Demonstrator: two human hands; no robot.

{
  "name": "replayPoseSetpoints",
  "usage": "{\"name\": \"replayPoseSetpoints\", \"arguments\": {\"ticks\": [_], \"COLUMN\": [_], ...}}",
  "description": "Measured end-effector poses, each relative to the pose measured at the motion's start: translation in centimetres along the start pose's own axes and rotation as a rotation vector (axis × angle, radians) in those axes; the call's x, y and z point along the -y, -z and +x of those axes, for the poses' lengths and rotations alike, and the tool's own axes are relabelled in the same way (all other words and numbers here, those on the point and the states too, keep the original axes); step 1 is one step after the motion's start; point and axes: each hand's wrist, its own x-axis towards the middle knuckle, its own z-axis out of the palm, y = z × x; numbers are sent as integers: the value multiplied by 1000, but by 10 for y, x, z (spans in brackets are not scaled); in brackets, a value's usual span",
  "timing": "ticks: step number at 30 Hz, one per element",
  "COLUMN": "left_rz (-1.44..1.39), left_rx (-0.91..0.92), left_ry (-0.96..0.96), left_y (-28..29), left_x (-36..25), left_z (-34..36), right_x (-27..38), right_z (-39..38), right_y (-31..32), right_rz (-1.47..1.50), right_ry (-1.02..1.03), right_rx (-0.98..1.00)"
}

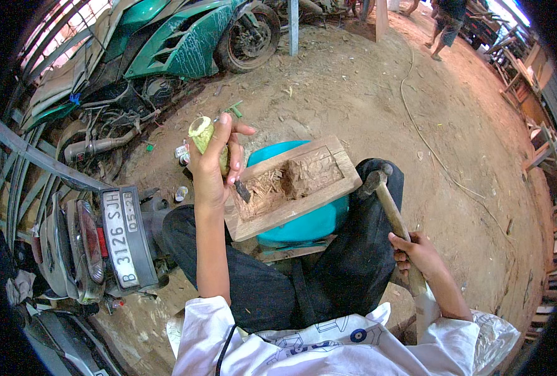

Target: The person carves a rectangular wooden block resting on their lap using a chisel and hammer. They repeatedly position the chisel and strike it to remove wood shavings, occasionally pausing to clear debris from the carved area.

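Note:
My left hand [214, 156] is closed around the yellow-green handle of a chisel [243, 192]. The dark blade points down at the left end of a carved recess in a wooden board [247, 229]. Splintered chips and a rough raised block of wood lie inside the recess. Under the board is a turquoise plastic stool or tub [319, 222], between my knees. My right hand [419, 255] grips a hammer [394, 210] by its long wooden handle, its metal head raised beside my right knee, apart from the chisel.
A green motorcycle [178, 47] stands at the far left, and the rear of another motorcycle [81, 250] is close on my left. Small bottles [183, 153] sit on the dirt floor behind my left hand. A cable [438, 156] crosses the ground at right. Another person [447, 28] is far off.

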Motion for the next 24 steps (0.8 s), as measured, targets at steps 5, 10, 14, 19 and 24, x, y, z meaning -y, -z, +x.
{"name": "replayPoseSetpoints", "arguments": {"ticks": [5, 10, 14, 19, 24], "left_rz": [12, -12, -16, -18, -8], "left_rx": [-3, 31, 54, 69, 79], "left_ry": [-5, -81, -80, -73, -61], "left_y": [-1, -2, -1, -1, 2], "left_x": [1, 0, 2, 2, 3], "left_z": [0, 1, 2, 2, 0], "right_x": [2, 0, 0, -2, -2], "right_z": [-3, 0, 0, 1, -1], "right_y": [-2, -1, 0, 0, 0], "right_rz": [3, 18, 6, -25, -27], "right_ry": [-17, -27, 0, -7, -19], "right_rx": [-22, -24, -6, -46, -19]}}
